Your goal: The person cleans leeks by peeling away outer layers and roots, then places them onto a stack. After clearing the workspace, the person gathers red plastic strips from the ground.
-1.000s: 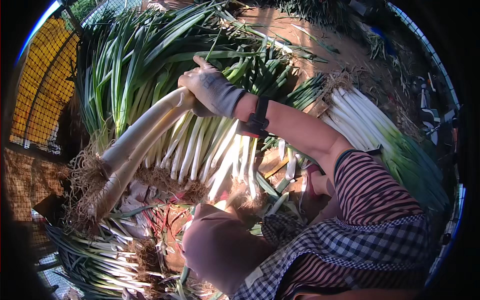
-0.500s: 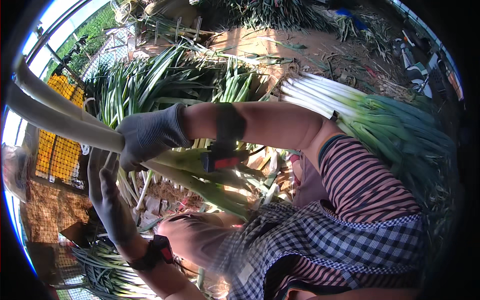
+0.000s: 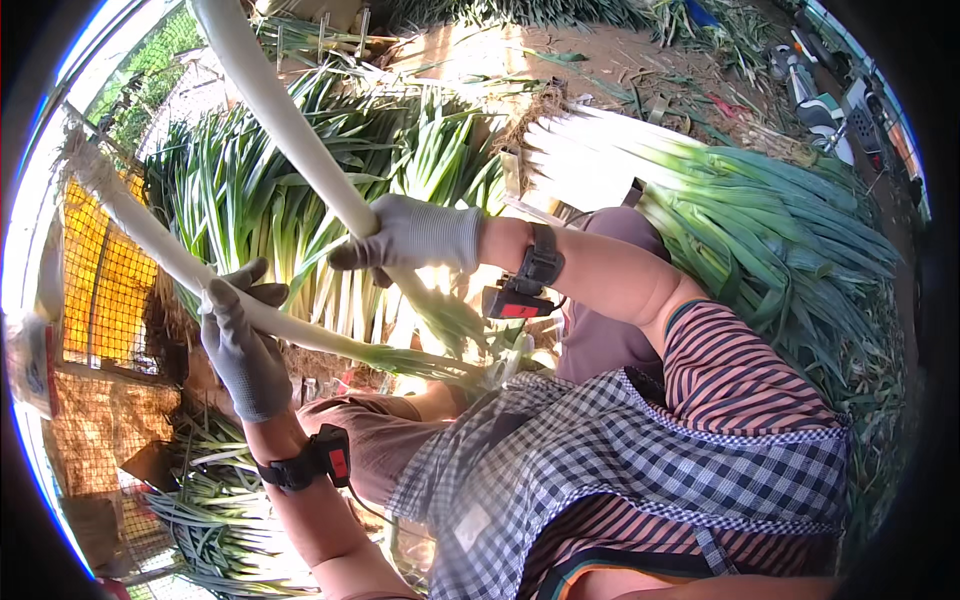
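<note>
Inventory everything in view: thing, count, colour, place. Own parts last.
Held leeks: two, white-green, left to centre
Leek heap: one, green-white, upper left
Leek row: one, white-green, upper right
Lower heap: one, green-white, lower left
Far heap: one, dark green, top edge
Mesh panels: two, yellow and brown, left
Clutter: count unclear, grey and white, upper right
Wrist devices: two, black-red, both wrists
Apron: one, dark-and-white check, lower centre
Striped shirt: one, pink-dark, lower right
Trousers: one pair, mauve, centre
Left hand: one, grey glove, left, holding leek
Right hand: one, grey glove, centre, holding leek
</note>
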`<state>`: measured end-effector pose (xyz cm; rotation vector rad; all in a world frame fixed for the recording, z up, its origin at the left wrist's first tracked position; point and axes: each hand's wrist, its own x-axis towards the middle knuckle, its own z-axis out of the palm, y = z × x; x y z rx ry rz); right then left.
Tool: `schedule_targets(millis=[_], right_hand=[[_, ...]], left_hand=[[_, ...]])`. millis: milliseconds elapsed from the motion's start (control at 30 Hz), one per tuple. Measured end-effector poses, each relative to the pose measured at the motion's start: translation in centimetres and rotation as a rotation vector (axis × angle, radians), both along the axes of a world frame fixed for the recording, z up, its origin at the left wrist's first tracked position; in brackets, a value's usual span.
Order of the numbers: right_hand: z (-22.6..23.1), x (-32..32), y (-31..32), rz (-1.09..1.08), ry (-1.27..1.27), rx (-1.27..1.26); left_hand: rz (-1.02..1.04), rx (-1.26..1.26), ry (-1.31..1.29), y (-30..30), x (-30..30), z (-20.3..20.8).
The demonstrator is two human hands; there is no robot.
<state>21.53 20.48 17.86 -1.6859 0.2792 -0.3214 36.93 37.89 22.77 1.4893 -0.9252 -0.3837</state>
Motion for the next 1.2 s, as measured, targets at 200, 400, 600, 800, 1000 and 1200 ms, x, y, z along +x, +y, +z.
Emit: schedule_targets(millis=[200,400,600,800,1000,1200], right_hand=[[-0.7,-1.0,-0.2,-0.041,0.017,-0.071],[-1.8,-0.9,1.8,-0.045,0.031,-0.104],[-2.5,-0.5,2.1,0.047,0.2,-0.008],[-3.6,-0.1,3.3,0.142,-0.055,-0.053],[-4.0,-3.0,5.8,-0.274,0.218,-0.543],[-5.8,0.0,6.1,-0.292,0.106,-0.48]], left_hand=[[-0.022,-0.102,0.059,0.6,-0.3,0.5],[-0.199,-0.098,0.235,-1.0,-3.0,-0.1],[-0.386,-0.168,0.446,-2.3,-3.9,-1.8],[-0.434,-0.122,0.411,-2.9,-4.7,-3.4],[-0.11,-0.306,0.362,-4.9,-6.5,-2.4],[0.23,-0.343,0.082,-2.0,-4.2,1.1]])
